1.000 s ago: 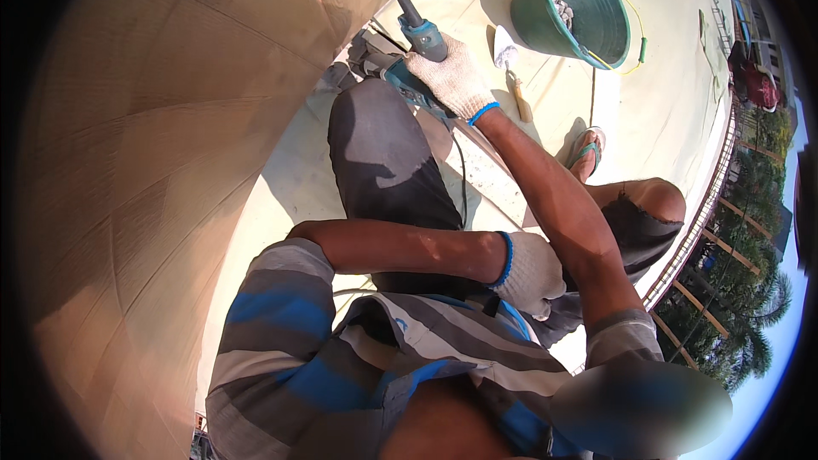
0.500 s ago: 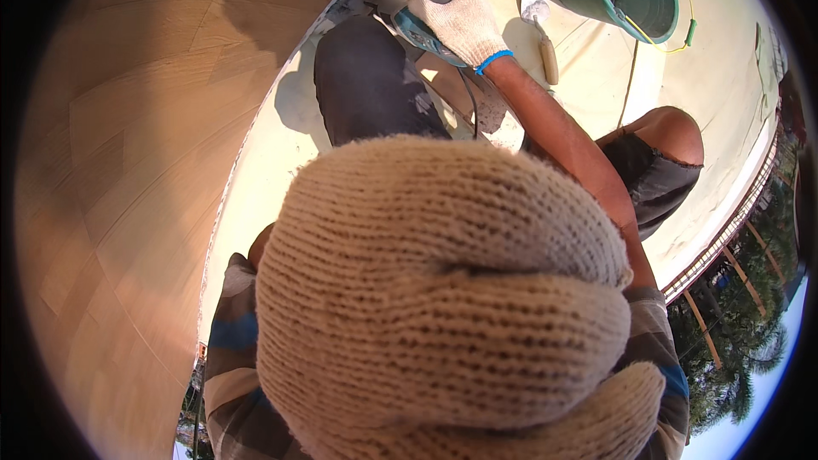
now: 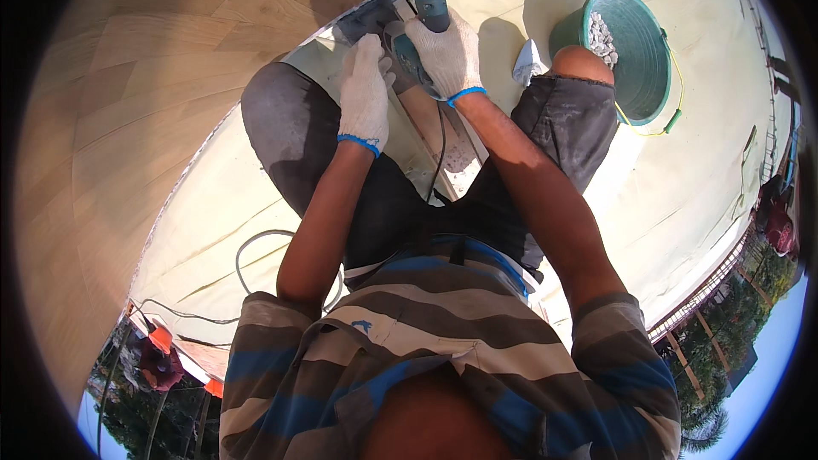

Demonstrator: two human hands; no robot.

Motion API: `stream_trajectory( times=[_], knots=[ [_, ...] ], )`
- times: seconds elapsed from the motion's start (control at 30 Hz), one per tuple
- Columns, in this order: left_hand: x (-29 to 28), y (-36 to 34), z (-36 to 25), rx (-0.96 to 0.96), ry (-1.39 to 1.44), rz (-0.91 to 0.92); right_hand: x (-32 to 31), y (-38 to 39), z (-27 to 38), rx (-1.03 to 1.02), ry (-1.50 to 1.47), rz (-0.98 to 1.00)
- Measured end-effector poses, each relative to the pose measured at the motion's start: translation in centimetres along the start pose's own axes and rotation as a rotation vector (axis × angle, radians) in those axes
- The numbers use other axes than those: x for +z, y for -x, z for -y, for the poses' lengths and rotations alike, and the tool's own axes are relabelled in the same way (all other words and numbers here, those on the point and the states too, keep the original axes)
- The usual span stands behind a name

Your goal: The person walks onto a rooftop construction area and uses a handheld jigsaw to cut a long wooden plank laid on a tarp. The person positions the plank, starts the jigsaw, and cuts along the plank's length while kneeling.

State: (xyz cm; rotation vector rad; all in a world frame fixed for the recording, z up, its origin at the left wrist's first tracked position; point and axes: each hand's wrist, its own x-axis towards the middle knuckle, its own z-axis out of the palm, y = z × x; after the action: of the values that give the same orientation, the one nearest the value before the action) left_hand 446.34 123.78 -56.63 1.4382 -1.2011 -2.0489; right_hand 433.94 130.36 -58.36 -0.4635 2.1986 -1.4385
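Note:
My right hand [image 3: 450, 55], in a cream knit glove with a blue cuff, grips a teal corded power tool [image 3: 432, 10]. The tool stands over a narrow strip of tile and board [image 3: 426, 123] between my knees, along the edge of the wooden surface. Close to the tool's left side is my left hand [image 3: 365, 94], gloved alike, with its fingers curled in and nothing visible in them. The tool's lower end is partly hidden by my right hand. A trowel blade [image 3: 528, 64] shows beside my right knee, its handle hidden.
A green bucket [image 3: 652, 68] holding grey rubble [image 3: 601, 38] stands beyond my right knee. Pale sheeting [image 3: 682, 196] covers the ground. To the left is a wide wood-patterned surface [image 3: 145, 111]. A grey cable [image 3: 243, 260] loops by my left elbow.
My left hand has dropped from right before the camera to beside the tool. The view has shifted, and my right knee now covers the trowel's handle. My right hand keeps its grip.

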Motion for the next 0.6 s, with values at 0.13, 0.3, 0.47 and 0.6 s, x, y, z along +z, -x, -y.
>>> stream_trajectory(
  times=[0.13,0.3,0.47,0.6],
  knots=[
    [2.3,-0.4,4.8,0.064,-0.397,-0.125,0.0,-1.1,-0.9,0.047,-0.124,-0.007],
    [3.5,-1.2,5.8,0.353,-0.34,-0.15,-0.5,-1.1,-0.1,0.023,-0.094,0.006],
    [4.8,-3.0,1.9,0.285,-0.103,0.098,-0.3,-0.7,0.0,0.031,-0.034,0.029],
    [3.1,-5.2,1.3,0.188,0.23,0.194,1.2,0.2,0.4,-0.058,0.006,0.061]
  ],
)
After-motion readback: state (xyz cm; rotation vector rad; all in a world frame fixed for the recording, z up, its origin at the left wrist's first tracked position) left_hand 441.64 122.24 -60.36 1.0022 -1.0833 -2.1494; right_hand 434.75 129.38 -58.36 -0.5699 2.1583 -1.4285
